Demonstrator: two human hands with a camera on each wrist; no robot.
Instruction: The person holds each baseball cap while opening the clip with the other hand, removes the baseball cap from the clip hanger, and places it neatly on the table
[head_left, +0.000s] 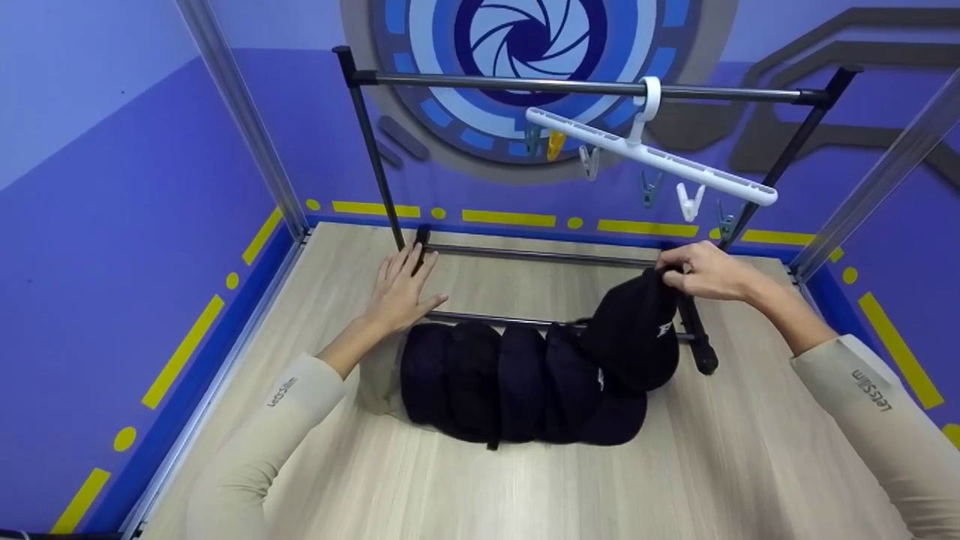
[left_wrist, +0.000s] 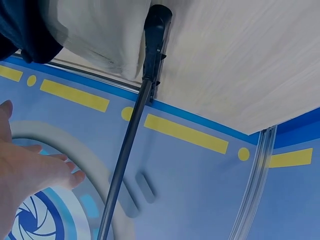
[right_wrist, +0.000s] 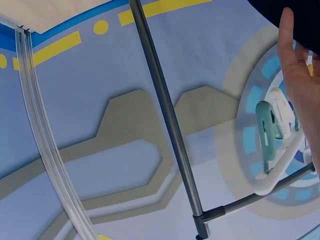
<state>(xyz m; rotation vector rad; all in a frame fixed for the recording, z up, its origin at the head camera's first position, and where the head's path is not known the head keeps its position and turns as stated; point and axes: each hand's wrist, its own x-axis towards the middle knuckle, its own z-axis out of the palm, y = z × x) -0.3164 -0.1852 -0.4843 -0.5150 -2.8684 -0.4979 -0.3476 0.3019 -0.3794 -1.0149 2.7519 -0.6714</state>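
Observation:
My right hand (head_left: 705, 271) pinches the edge of a black cap (head_left: 628, 330) with small white lettering, lifting that edge at the right end of a row of dark caps (head_left: 472, 382). The row lies nested on its side on the table, with a beige piece (head_left: 381, 379) at its left end. In the right wrist view, fingers (right_wrist: 286, 37) lie against the dark cap cloth (right_wrist: 305, 25). My left hand (head_left: 397, 292) is spread, palm down, near the rack's lower left corner, and holds nothing.
A dark metal rack (head_left: 487, 82) stands at the back of the wood-look table (head_left: 480, 495). From its top bar hangs a white hanger (head_left: 652, 154) with several clips, including a yellow clip (head_left: 555, 145) and a white clip (head_left: 688, 204). Purple-blue walls (head_left: 135, 225) enclose three sides.

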